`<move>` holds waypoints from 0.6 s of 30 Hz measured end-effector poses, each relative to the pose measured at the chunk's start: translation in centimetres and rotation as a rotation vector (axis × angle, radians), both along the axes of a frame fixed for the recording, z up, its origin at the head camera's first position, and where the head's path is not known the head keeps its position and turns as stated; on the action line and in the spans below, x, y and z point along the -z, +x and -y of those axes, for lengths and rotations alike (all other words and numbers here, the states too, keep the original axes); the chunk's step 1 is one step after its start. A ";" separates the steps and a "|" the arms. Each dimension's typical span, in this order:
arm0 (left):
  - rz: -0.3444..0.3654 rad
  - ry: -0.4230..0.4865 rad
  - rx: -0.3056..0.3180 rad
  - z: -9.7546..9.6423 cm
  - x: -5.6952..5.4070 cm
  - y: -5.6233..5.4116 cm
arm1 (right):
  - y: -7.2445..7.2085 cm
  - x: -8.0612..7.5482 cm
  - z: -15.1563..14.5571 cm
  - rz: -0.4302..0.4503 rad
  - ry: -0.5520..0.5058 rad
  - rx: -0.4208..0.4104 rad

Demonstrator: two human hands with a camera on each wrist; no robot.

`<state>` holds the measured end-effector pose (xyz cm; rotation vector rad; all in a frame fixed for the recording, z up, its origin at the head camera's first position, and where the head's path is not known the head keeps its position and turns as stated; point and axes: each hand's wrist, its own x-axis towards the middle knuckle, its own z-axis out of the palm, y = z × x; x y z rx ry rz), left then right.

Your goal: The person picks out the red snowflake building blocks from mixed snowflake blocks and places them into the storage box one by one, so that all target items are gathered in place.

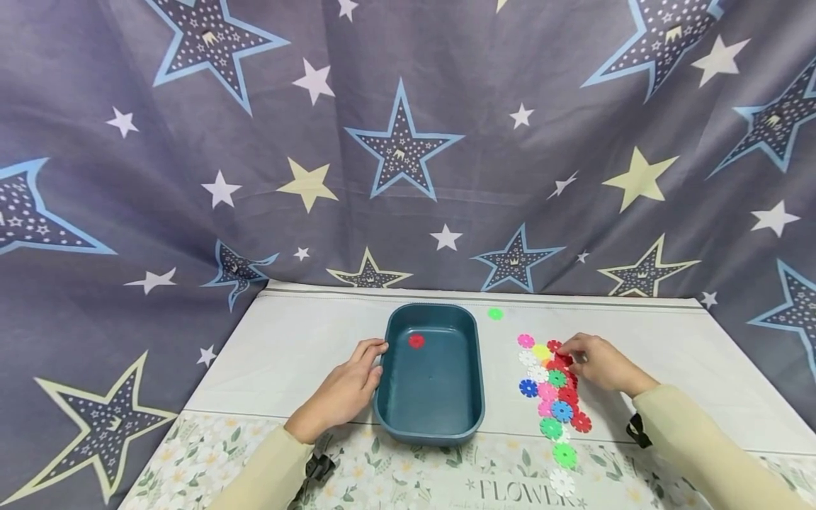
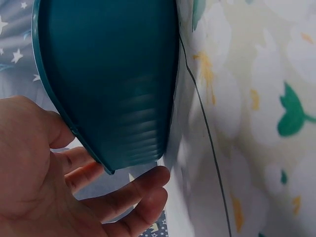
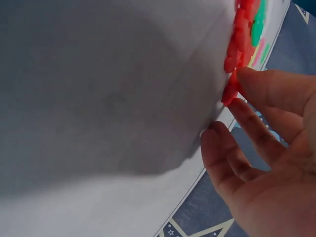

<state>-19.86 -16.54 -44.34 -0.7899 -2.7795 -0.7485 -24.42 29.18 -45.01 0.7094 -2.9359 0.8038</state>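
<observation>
My left hand (image 1: 341, 393) rests against the outside of a dark teal plastic bin (image 1: 440, 397), thumb and fingertips at its left rim. The left wrist view shows the fingers loosely bent along the bin's outer wall. Inside the bin lies one red snowflake disc (image 1: 416, 341) near the far end. Over to the right, my right hand (image 1: 602, 363) reaches into a pile of colourful snowflake discs (image 1: 557, 378). Its thumb and a finger pinch a red snowflake disc (image 3: 230, 93) at the pile's edge; the fingers partly cover that disc.
A lone green disc (image 1: 495, 314) lies behind the pile, and a white disc (image 1: 562, 482) in front of it. The table bears a white cloth (image 1: 299, 326) and a floral cloth (image 1: 210, 453). A star-patterned curtain (image 1: 510, 184) hangs behind the table and along its sides.
</observation>
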 end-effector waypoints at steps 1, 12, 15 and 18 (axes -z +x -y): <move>-0.001 0.000 0.000 0.0 0.0 0.0 | -0.1 0.1 0.0 -0.005 0.002 0.002; -0.026 0.000 0.006 0.0 0.2 -0.1 | -1.0 0.7 0.5 0.032 0.034 0.148; -0.031 -0.002 0.004 -0.1 0.2 -0.1 | -1.0 0.8 0.7 0.059 0.036 0.185; -0.041 0.003 0.004 -0.1 0.1 0.0 | -1.1 0.7 1.0 0.082 0.025 0.199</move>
